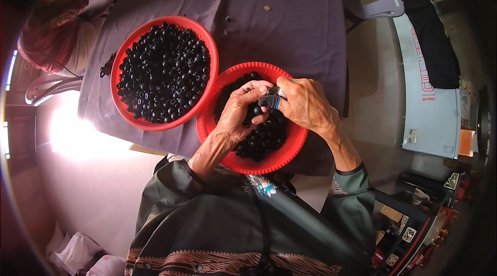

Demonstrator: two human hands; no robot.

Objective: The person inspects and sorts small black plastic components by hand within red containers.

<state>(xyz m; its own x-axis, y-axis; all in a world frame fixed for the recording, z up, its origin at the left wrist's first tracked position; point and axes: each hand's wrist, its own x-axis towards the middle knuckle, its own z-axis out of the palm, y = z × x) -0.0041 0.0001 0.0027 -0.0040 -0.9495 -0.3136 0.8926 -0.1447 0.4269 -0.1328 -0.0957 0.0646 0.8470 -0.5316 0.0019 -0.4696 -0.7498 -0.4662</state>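
Both my hands meet over the near red plastic basin (296, 151), which holds many small black bead-like balls (261, 144). My left hand (235, 113) is closed, its thumb and curled fingers brought up against the right fingertips. Opposite it, my right hand (309, 106) is closed in a pinch. Between the hands shows a dark, rough-looking piece with a blue band (269, 101); I cannot tell whether it is a finger covering or a held thing. What the fingertips grip is mostly hidden.
A second red basin (214, 64), full of black balls with holes, stands at left on the cloth-covered table (290, 27). A grey plastic chair (380, 4) is at the far right. Another person (52, 40) sits at far left. Low at right stands an open box of oddments (414, 224).
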